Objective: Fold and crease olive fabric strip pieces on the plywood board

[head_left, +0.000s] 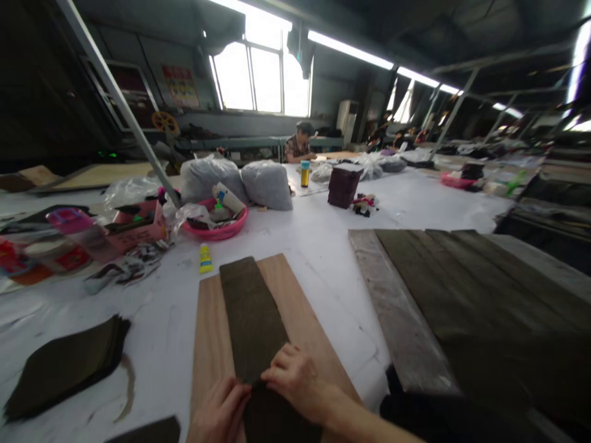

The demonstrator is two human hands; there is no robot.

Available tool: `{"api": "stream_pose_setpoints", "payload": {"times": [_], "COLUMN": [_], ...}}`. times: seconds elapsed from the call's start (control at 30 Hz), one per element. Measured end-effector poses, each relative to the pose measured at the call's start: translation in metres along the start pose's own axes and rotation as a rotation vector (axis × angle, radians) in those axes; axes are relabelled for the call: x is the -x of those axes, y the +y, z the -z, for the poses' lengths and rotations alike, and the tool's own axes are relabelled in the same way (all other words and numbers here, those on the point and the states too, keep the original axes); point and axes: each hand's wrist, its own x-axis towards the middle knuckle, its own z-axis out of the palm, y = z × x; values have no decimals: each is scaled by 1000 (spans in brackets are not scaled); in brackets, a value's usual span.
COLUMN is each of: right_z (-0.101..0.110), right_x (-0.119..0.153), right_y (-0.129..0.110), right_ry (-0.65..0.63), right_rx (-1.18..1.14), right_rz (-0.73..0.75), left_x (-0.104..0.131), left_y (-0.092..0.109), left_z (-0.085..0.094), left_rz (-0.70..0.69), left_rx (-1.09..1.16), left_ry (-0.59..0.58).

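Observation:
A long dark olive fabric strip (252, 307) lies lengthwise over a pale wooden board (210, 332) in front of me. Both hands pinch the strip close together along a line across it near the board's front. My left hand (220, 409) has its thumb and fingers closed on the cloth at the left edge. Just to the right, my right hand (295, 375) grips the same cloth with curled fingers. Beyond the hands the strip lies flat; the nearer part runs out of view at the bottom.
At left lies a stack of dark cloth pieces (64, 369). A yellow tube (205, 258) sits beyond the board, near a pink basin (217, 231) of supplies. Dark fabric panels (462, 283) cover a grey board at right. A person (298, 144) sits across the white table.

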Motion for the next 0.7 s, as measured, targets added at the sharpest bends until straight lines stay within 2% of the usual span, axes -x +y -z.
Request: {"api": "stream_pose_setpoints", "payload": {"times": [0.1, 0.23, 0.5, 0.7], "right_z": [26, 26, 25, 22], "right_x": [-7, -8, -7, -8], "right_y": [-9, -4, -7, -4], "right_ry": [-120, -140, -127, -168], "right_rx": [-91, -197, -184, -209], "right_rz": [-30, -76, -54, -40], "left_x": [-9, -16, -14, -12], "left_y": [22, 25, 24, 20], "left_z": [25, 30, 29, 29], "left_rz": [106, 147, 130, 86], "left_rx": [-54, -67, -79, -54], "left_ry": [-181, -240, -254, -247]}}
